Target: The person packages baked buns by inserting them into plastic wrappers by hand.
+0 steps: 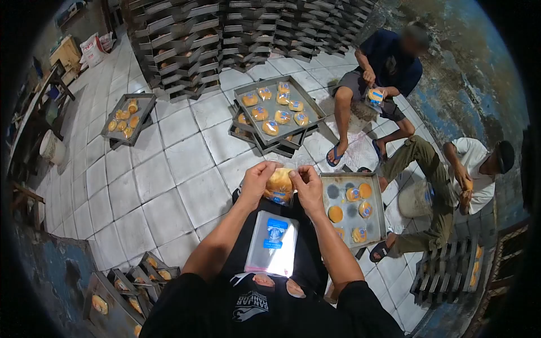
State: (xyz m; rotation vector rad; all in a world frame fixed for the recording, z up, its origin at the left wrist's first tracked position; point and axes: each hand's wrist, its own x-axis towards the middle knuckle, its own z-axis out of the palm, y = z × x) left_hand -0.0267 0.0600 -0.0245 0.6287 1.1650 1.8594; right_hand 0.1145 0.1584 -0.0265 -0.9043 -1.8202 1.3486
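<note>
A bun in a clear plastic bag with blue print is held up in front of my lap. My left hand pinches the bag's upper left edge, and my right hand pinches its upper right side. On my lap lies a stack of flat clear plastic bags with a blue label. Just right of my right hand is a metal tray with several buns on it, some bagged and some bare, such as this bare bun.
Ahead, a tray of bagged buns tops a stack. A smaller bun tray is farther left. Two people sit at right; one person holds a bagged bun, the other sits nearer. Stacked trays line the back.
</note>
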